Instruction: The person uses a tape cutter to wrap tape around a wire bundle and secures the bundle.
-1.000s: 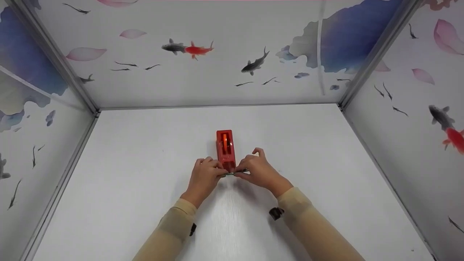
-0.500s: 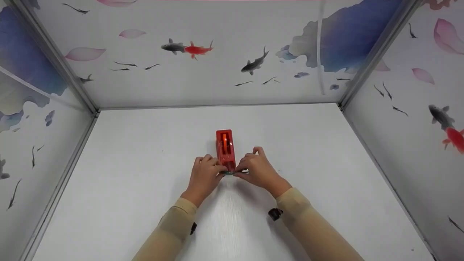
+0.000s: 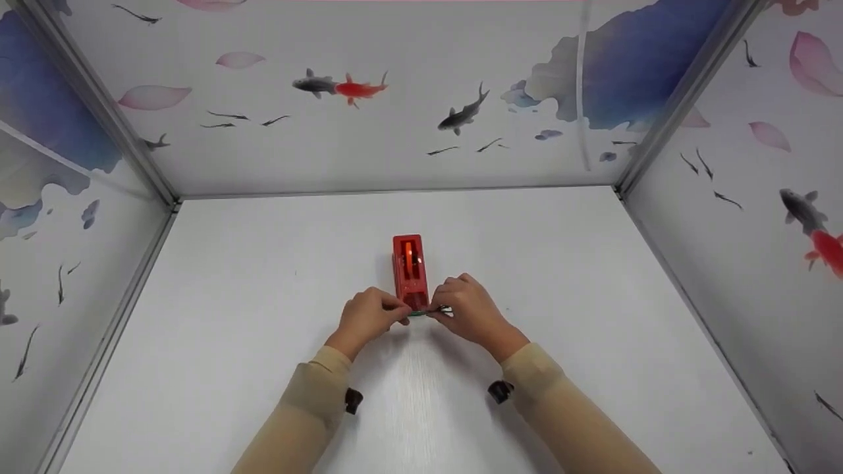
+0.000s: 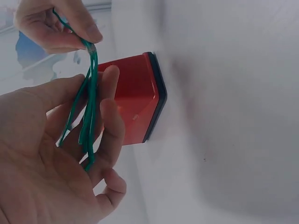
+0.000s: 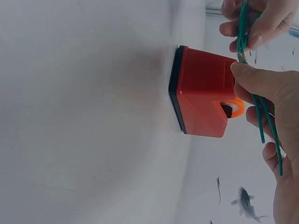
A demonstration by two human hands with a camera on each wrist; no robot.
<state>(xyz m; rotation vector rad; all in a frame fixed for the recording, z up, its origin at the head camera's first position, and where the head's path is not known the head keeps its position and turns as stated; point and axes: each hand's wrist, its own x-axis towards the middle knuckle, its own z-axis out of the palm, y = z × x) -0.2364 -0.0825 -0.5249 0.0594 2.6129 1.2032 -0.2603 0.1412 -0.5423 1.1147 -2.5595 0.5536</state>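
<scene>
In front of a red tape dispenser (image 3: 413,288), both hands hold a bundle of thin green wire-like strands (image 4: 91,121). Something pale and shiny, perhaps clear tape, wraps one spot on the bundle. My left hand (image 3: 365,319) pinches the strands at one side, their loose ends lying across its fingers in the left wrist view. Thumb and fingers of my right hand (image 3: 471,313) grip close to the wrapped spot, with two strand ends trailing past the palm in the right wrist view. An orange tape roll (image 5: 239,108) sits in the dispenser.
The white tabletop (image 3: 263,263) carries the dispenser, which has a dark base. White panels with painted fish and petals wall the table at the back (image 3: 395,158), left and right. Grey metal strips run along their corners.
My left hand has shifted slightly left and turned, its fingers closer together. The right hand's raised finger has come down. The dispenser has stayed put.
</scene>
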